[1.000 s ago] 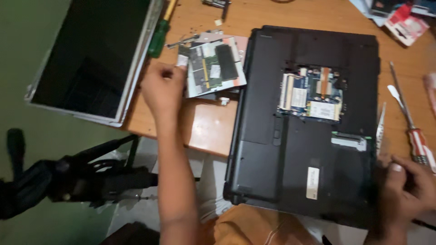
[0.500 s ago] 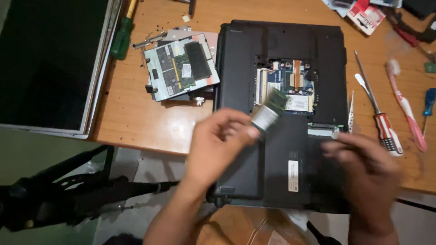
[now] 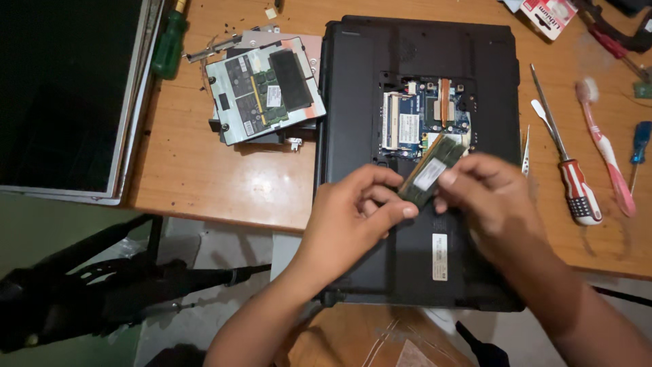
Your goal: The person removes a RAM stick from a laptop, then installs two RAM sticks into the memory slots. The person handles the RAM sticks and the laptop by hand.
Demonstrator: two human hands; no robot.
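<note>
1. We hold a green memory module (image 3: 430,171) between both hands, tilted, just above the open bay (image 3: 424,121) in the underside of the black laptop (image 3: 353,102); the laptop lies bottom-up on the wooden counter (image 3: 204,177).
2. Our left hand (image 3: 353,217) has its grip clamped on the module's lower end, thumb and fingers pressed together on it; our right hand (image 3: 485,197) has its grip clamped on the module's upper right edge.
3. Left of the laptop, touching its edge, lies a drive in a metal caddy (image 3: 261,88) with a circuit board on top; a green-handled screwdriver (image 3: 168,44) lies beside it.
4. At the far left a detached screen panel (image 3: 68,95) rests over the counter's edge.
5. Right of the laptop lie tweezers (image 3: 526,153), a red-and-white screwdriver (image 3: 570,177), a pink toothbrush (image 3: 604,149) and a blue tool (image 3: 638,146), all apart from our hands.
6. Below the counter a dark tripod (image 3: 102,285) stands on the floor.
</note>
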